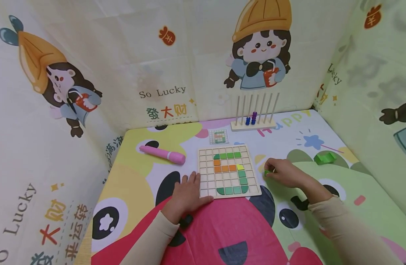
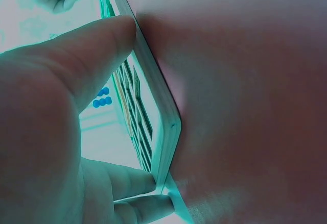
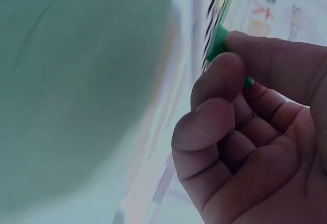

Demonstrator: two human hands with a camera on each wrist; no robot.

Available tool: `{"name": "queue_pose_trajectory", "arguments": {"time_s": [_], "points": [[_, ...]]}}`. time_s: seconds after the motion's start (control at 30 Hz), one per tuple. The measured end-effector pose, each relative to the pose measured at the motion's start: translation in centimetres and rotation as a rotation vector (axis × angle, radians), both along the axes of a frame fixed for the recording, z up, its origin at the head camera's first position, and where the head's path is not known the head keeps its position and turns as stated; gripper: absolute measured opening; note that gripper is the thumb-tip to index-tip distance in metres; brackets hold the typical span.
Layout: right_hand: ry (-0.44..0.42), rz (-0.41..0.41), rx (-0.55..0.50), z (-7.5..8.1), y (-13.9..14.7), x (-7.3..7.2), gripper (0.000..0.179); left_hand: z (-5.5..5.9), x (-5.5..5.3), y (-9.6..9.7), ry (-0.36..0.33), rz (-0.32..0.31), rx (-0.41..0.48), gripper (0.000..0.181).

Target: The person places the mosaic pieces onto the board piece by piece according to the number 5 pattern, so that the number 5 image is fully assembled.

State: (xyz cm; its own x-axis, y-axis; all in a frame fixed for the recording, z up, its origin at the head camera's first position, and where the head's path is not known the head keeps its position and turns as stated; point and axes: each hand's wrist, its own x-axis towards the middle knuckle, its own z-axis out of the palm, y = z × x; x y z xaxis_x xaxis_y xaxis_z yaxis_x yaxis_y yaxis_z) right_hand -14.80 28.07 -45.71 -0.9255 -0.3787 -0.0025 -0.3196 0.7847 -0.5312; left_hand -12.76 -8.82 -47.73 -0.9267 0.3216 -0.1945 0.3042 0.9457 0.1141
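Observation:
A wooden grid board (image 1: pixel 227 180) lies on the patterned cloth, with green, orange and yellow tiles set in a winding line. My left hand (image 1: pixel 186 193) rests at the board's near left corner. Its thumb lies by the front edge and its fingers touch the left edge, as the left wrist view shows too. To the right of the board, my right hand (image 1: pixel 284 173) pinches a small green tile (image 3: pixel 218 43) between thumb and curled index finger, just above the cloth. The fingers partly hide this tile.
A small pattern card (image 1: pixel 218 136) lies behind the board. Farther back stands a wooden peg rack (image 1: pixel 252 126) with blue and purple counters. On the left is a pink pen-shaped object (image 1: pixel 163 154); a green object (image 1: pixel 324 158) lies at the right. Printed cloth walls surround the table.

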Motion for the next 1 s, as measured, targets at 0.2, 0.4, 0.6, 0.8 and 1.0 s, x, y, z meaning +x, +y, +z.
{"name": "queue_pose_trajectory", "arguments": {"time_s": [0.2, 0.4, 0.6, 0.8, 1.0], "points": [[-0.081, 0.069, -0.045, 0.0, -3.8, -0.8, 0.009, -0.1, 0.0, 0.0, -0.009, 0.003, 0.011, 0.109], [-0.074, 0.174, -0.057, -0.3, -7.3, -1.4, 0.009, 0.0, 0.0, 0.0, -0.022, 0.006, 0.008, 0.109], [-0.092, 0.228, -0.062, -0.4, -10.6, -1.8, 0.005, 0.1, 0.0, 0.0, -0.013, 0.003, -0.004, 0.108], [-0.088, 0.244, -0.072, -0.9, -13.2, -2.4, 0.003, 0.3, 0.1, 0.0, 0.004, -0.005, -0.013, 0.107], [-0.105, 0.219, -0.052, -1.0, -14.8, -2.6, 0.007, 0.2, 0.2, 0.1, 0.008, -0.005, -0.019, 0.106]]}}
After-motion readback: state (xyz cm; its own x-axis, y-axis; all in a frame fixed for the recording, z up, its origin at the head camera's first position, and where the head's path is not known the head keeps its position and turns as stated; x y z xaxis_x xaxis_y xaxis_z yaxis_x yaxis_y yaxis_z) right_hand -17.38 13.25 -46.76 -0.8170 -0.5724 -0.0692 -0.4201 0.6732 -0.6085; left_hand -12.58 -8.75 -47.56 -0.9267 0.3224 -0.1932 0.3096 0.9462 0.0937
